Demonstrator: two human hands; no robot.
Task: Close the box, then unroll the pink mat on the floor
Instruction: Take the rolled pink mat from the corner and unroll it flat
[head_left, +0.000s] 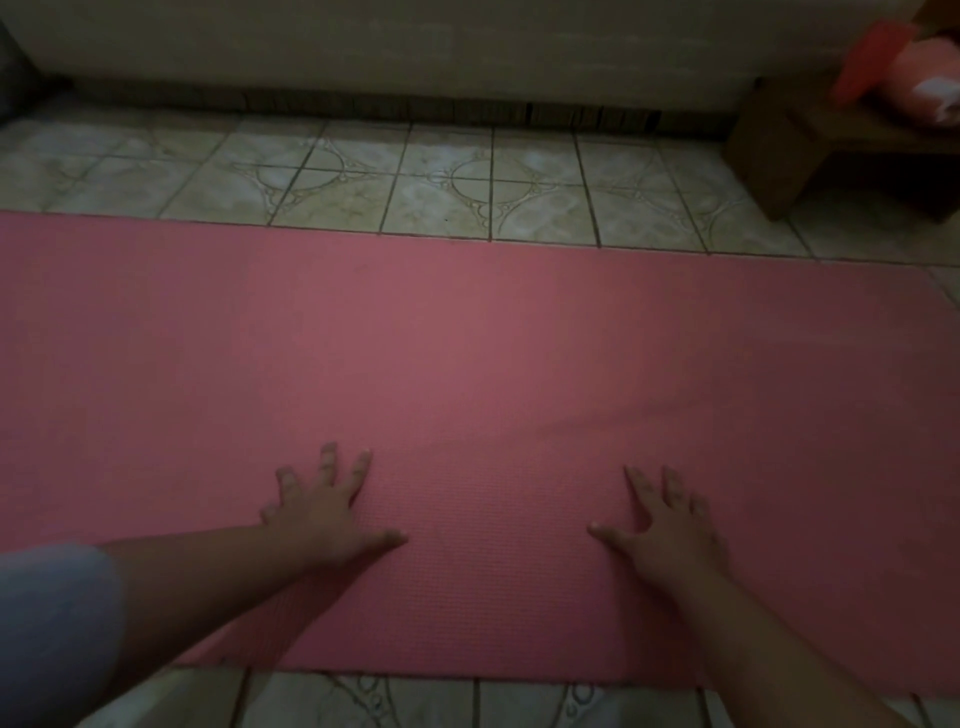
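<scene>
The pink mat (467, 364) lies unrolled and flat on the tiled floor (415, 176), running across the whole width of the view. Its left end is cut off by the frame edge, and its right end fades into shadow near the right edge, so neither end can be made out clearly. A strip of patterned tiles shows beyond its far edge and another along its near edge at the bottom of the view.

Both hands rest palm-down on the mat close to its near edge, well apart from each other. The left hand (322, 514) has its fingers spread wide, thumb pointing toward the middle of the mat; its bare forearm reaches in from the lower left, where a pale grey sleeve (52, 623) is partly cut off by the frame. The right hand (670, 535) is likewise flat with fingers fanned out, its forearm leaving the frame at the lower right corner. Neither hand grips anything.

The light is dim and the picture is soft. Along the far side of the floor stands a pale wall or furniture front (389, 47); which one, I cannot tell. At the upper right a wooden bench (779, 156) is partly cropped, carrying blurred orange and pink things (904, 67) that cannot be identified. No box can be made out.
</scene>
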